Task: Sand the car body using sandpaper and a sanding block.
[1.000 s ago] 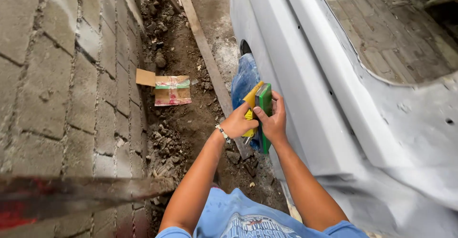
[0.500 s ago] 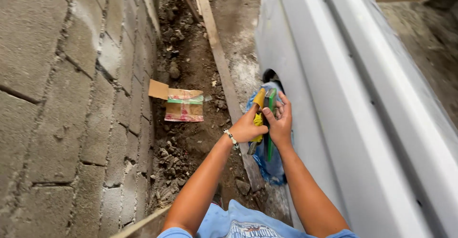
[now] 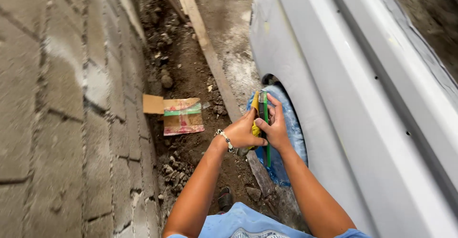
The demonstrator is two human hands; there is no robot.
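Note:
My left hand [image 3: 244,134] grips a yellow flat tool [image 3: 255,114], a bead bracelet on its wrist. Pressed against it, my right hand [image 3: 275,129] holds a thin green flat tool [image 3: 265,123] upright, fingers laid along its face. Both hands meet in front of my chest, above a wheel covered in blue plastic [image 3: 290,128] set in the arch of a white car body [image 3: 334,90].
A grey block wall [image 3: 62,109] runs along the left. Between the block wall and the car lies dirt with rubble, a small flattened cardboard box [image 3: 179,115] and a long wooden plank [image 3: 205,42]. My foot in a sandal [image 3: 225,199] stands below.
The view has tilted and moved closer to the wall and car. My hands stay together on the two tools, now lower over the blue-covered wheel.

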